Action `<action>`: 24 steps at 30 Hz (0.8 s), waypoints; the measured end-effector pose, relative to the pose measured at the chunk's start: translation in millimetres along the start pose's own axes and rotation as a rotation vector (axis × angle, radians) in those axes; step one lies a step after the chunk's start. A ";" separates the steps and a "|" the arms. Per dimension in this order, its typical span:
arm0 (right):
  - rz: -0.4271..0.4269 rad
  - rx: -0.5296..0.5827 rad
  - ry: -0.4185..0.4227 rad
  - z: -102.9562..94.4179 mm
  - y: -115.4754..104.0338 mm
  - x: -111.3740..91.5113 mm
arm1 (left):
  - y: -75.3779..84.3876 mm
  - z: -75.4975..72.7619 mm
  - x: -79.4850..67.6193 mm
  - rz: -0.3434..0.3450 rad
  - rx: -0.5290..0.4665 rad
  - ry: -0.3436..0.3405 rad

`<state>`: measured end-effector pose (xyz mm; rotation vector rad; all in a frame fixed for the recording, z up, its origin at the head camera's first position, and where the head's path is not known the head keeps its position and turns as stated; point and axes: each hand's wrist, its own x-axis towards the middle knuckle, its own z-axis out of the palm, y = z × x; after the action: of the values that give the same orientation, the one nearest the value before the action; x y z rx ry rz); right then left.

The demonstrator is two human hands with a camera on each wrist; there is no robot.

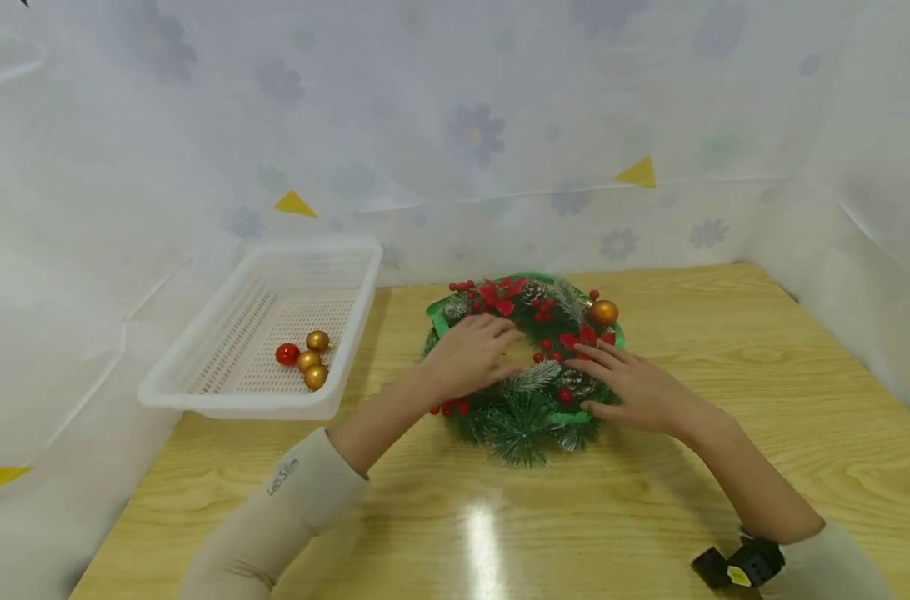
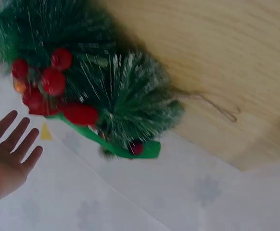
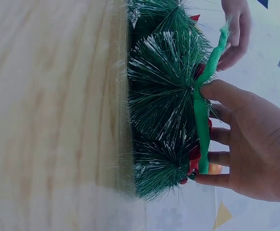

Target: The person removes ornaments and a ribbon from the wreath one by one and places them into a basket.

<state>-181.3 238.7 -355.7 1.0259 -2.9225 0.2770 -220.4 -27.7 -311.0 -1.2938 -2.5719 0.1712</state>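
On the wooden table (image 1: 740,358), right of the white basket (image 1: 248,403), lies the decorated wreath (image 1: 521,421). Left hand (image 1: 472,352): fingers extended, holding nothing, over its left side; contact unclear. Right hand (image 1: 638,393): fingers nearly straight, loosely spread at its right edge, thumb against the green strip (image 3: 202,125).

- From the head, the bench (image 1: 725,333) is seen from farthest off, forward and down.
- From the left wrist, the wreath (image 2: 130,91) is seen close up, slanted and almost upside down.
- From the right wrist, it is seen close, low and turned sideways.
- The wreath is shared by all three views.
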 end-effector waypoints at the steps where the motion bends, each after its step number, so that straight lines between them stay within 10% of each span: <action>1: 0.000 -0.001 0.001 0.2 -0.1 -0.4 | 9.9 2.8 -2.1 0.016 0.000 -0.028; 11: -0.011 -0.005 0.023 -0.2 1.2 -4.8 | 63.2 20.5 -13.3 0.064 0.238 -0.166; 24: 0.092 -0.251 0.052 4.1 -38.1 -6.9 | 32.1 26.2 -35.4 0.106 0.130 -0.116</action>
<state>-152.1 213.1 -354.3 0.8371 -2.8668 -0.0598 -182.7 -36.6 -349.3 -1.4098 -2.5391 0.4383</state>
